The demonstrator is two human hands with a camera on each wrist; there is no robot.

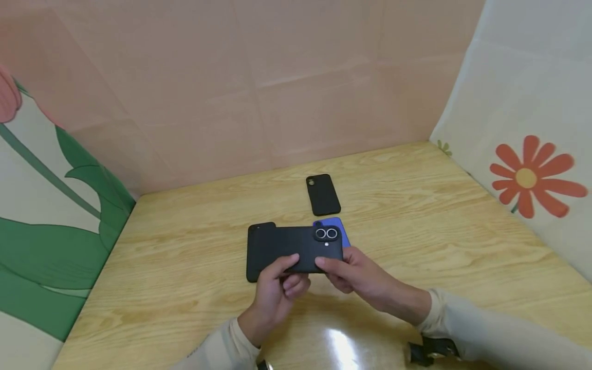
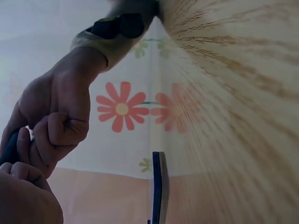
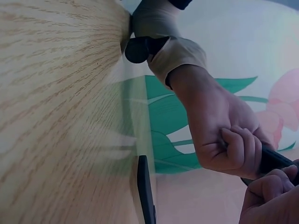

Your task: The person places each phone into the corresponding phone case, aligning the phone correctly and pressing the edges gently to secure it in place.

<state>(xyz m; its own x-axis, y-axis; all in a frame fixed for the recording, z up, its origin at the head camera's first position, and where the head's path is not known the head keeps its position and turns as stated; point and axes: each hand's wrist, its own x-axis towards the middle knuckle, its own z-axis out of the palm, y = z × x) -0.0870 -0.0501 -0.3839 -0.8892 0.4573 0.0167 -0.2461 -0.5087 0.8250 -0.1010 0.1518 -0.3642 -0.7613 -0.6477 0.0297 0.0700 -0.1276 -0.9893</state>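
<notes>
A black phone (image 1: 300, 246) is held sideways, its back with two ringed lenses facing up. My left hand (image 1: 275, 295) grips its lower edge, thumb on the back and fingers curled beneath. At the right end, my right hand (image 1: 365, 280) pinches it near the lenses, thumb on top. The right wrist view shows the phone's dark edge (image 3: 275, 158) between both hands. Partly covered by the phone, a flat black piece (image 1: 261, 254) shows at its left; whether it is a phone or a case cannot be told. A blue phone-shaped piece (image 1: 344, 234) peeks out behind the lens end.
A black phone case (image 1: 325, 195) with a lens cutout lies farther back on the wood-grain table (image 1: 185, 246). A pink sheet (image 1: 277, 92) hangs behind, with patterned sheets (image 1: 532, 92) along both sides. A dark strapped device (image 1: 432, 352) sits on my right wrist.
</notes>
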